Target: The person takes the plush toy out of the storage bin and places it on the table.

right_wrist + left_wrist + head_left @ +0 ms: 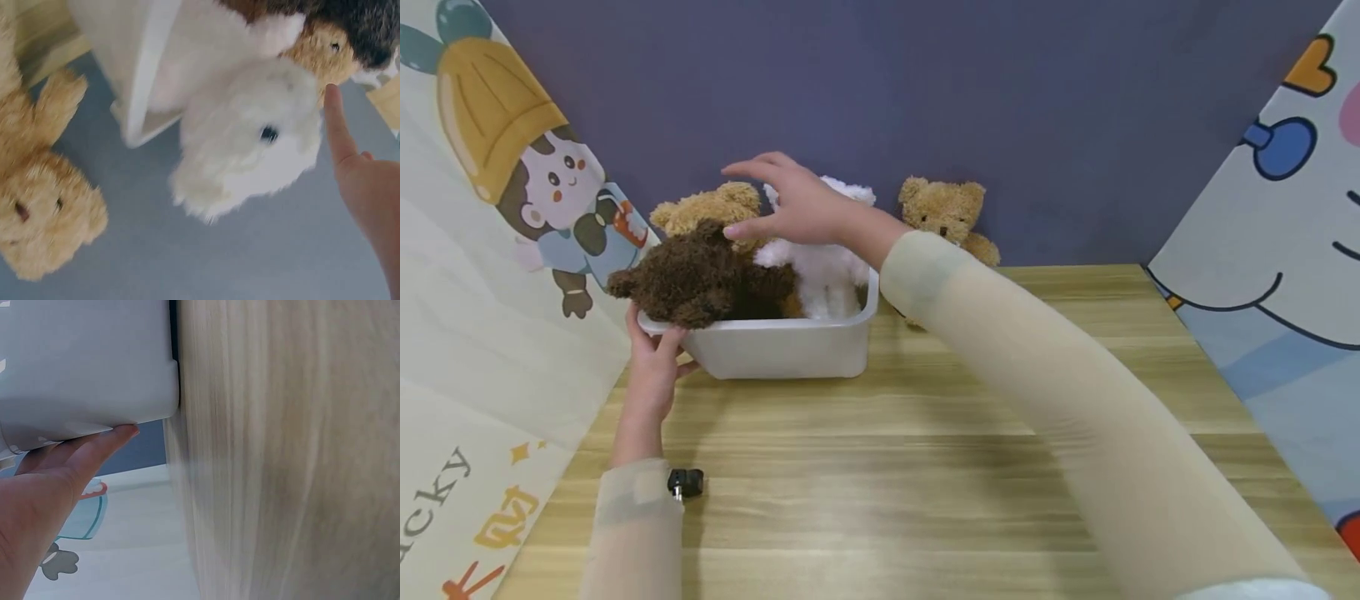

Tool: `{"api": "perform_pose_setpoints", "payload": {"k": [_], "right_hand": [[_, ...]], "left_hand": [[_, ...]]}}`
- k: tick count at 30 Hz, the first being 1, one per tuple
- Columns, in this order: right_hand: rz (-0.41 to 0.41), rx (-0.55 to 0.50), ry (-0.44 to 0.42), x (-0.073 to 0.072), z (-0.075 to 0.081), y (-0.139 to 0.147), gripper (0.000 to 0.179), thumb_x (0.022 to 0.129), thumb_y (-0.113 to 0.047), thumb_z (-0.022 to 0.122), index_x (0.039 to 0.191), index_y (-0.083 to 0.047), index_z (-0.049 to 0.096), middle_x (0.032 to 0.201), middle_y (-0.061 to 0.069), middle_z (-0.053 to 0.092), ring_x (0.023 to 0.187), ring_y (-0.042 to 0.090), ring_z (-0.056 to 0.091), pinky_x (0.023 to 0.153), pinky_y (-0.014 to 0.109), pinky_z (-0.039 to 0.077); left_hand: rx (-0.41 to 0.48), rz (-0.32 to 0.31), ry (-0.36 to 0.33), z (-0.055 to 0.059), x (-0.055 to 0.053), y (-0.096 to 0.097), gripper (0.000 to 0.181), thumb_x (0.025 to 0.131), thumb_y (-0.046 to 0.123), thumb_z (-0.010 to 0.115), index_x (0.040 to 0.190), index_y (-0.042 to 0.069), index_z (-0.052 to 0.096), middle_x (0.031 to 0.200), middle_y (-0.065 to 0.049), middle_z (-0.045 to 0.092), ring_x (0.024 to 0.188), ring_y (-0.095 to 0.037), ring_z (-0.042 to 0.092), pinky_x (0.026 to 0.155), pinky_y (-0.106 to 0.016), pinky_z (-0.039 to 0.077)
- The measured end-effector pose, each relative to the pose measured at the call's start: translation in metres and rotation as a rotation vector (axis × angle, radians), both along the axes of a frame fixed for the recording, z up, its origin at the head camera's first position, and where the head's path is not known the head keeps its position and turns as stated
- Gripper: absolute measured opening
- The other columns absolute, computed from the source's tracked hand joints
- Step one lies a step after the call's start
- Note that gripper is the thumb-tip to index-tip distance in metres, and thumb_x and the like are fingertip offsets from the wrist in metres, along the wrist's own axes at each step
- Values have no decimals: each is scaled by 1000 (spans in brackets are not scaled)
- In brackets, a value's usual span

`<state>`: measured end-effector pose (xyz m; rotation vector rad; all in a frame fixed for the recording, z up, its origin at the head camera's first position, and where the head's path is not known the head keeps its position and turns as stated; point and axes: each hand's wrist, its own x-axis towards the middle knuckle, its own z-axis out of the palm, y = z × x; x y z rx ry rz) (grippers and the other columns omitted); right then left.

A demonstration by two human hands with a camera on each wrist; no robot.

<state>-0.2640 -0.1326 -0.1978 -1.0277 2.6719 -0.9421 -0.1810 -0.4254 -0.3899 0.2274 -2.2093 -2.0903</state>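
A white plastic bin point(782, 350) stands on the wooden table with several plush toys in it. My left hand point(651, 367) grips the bin's near left corner at the rim; in the left wrist view its fingers point(103, 447) lie along the bin wall. A dark brown teddy bear point(681, 279) leans over the left rim. Behind it sits a tan teddy bear point(700, 208), partly covered, and a white plush toy point(827, 279) stands at the right end. My right hand point(808, 200) hovers over the toys, fingers spread and holding nothing, hiding part of the white toy.
Another tan teddy bear point(943, 212) sits outside the bin on its right, against the dark blue back wall point(1037, 125). Printed cloth panels border the wooden table point(850, 467) left and right. A small black device point(686, 482) is at the left sleeve.
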Motion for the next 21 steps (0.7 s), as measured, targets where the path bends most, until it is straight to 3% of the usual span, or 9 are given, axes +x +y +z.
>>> {"api": "perform_pose_setpoints", "payload": {"k": [6,21], "right_hand": [[31,50,-26,0,-3,-32,89,93,-63,73,167,-44,27,179,-8,10,163,13,24,131,37,34],[120,234,-19,2,-21,-89,92,92,-63,75,167,-47,24,179,-10,10,164,7,17,133,29,28]], "left_hand": [[-17,-1,19,4,-2,-1,83,111,27,45,164,47,-16,179,-19,7,156,-53,29,72,-20,61],[-11,-13,24,7,1,-3,81,112,29,46,164,48,-13,180,-16,5,156,-50,30,73,-21,61]]}}
